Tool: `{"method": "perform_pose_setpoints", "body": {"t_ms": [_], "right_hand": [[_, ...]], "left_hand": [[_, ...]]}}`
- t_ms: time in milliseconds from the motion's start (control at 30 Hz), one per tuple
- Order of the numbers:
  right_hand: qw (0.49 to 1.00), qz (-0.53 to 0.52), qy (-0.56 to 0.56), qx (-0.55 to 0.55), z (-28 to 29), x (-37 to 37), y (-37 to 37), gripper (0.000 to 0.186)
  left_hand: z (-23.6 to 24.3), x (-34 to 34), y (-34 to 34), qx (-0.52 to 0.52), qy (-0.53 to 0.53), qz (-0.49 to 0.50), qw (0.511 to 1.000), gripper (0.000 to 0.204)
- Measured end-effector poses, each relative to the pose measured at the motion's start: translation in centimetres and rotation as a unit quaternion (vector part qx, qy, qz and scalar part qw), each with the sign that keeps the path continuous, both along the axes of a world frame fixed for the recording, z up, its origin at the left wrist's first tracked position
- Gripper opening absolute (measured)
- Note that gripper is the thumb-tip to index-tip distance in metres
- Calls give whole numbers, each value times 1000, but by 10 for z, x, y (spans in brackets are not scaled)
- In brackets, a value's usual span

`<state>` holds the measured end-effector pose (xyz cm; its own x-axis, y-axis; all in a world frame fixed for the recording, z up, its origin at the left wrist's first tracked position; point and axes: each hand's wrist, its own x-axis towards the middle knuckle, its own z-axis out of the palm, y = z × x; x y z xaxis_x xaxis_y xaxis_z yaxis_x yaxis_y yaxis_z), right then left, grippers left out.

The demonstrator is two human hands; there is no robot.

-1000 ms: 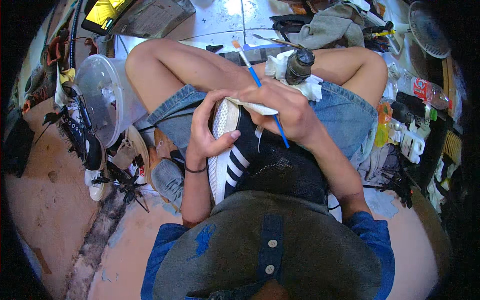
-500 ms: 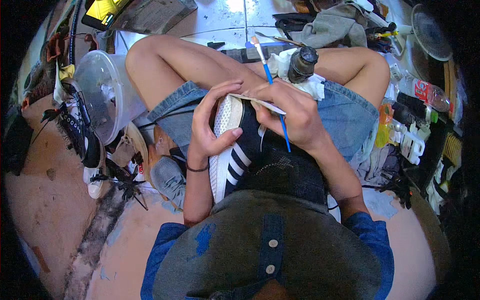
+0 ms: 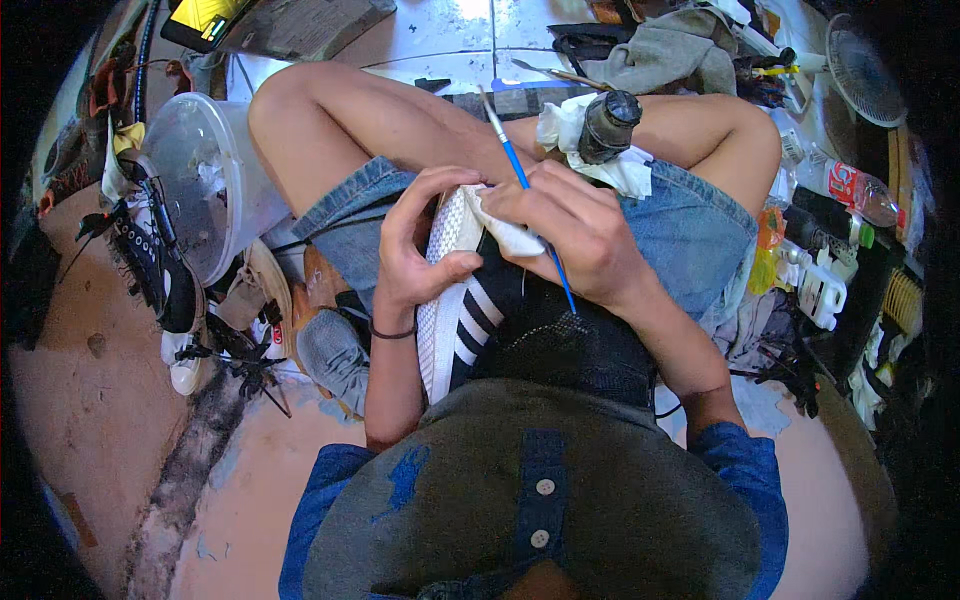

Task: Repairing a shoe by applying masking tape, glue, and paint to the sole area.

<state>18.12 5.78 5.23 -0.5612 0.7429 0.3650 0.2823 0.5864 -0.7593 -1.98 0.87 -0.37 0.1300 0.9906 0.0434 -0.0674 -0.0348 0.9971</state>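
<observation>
Striped shoe held in the lap, brush and cloth in the right hand

The black shoe (image 3: 478,325) with white stripes lies on its side in the person's lap, its pale sole turned toward 9 o'clock and its far end pointing to 12. All clock directions here are taken from this shoe.

The left hand (image 3: 425,250) sits at 11 o'clock, gripping the shoe: the thumb lies across the sole's edge and the fingers curl round toward the far end. A dark band (image 3: 392,333) circles that wrist.

The right hand (image 3: 580,230), between 1 and 2 o'clock, has its fingers closed together round a brush (image 3: 515,165) and a white cloth (image 3: 515,237). The brush slants, its head toward 11 o'clock and its blue handle toward 5. The cloth is at the shoe's upper edge; how firmly it presses there I cannot tell.

At 1 o'clock a dark jar (image 3: 610,127) stands with white tissue (image 3: 625,175) around its base. A clear tub (image 3: 232,190) is tipped at 10 o'clock, a laced sneaker (image 3: 160,260) lies at 9, and a grey shoe (image 3: 335,355) at 8. A fan (image 3: 862,70) stands at 2.
</observation>
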Motion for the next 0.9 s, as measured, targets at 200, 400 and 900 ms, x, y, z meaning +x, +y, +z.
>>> {"method": "perform_pose_setpoints", "body": {"t_ms": [200,400,900], "right_hand": [[997,16,-1,74,-3,-3,-7,26],[992,67,10,110,-13,-8,-10,22],[974,220,-53,-4,-6,-4,16,43]], "left_hand": [[-4,2,-5,-49,-60,28,997,86],[-6,4,-6,-31,-29,36,998,66],[1,6,-1,-136,-7,51,989,28]]}}
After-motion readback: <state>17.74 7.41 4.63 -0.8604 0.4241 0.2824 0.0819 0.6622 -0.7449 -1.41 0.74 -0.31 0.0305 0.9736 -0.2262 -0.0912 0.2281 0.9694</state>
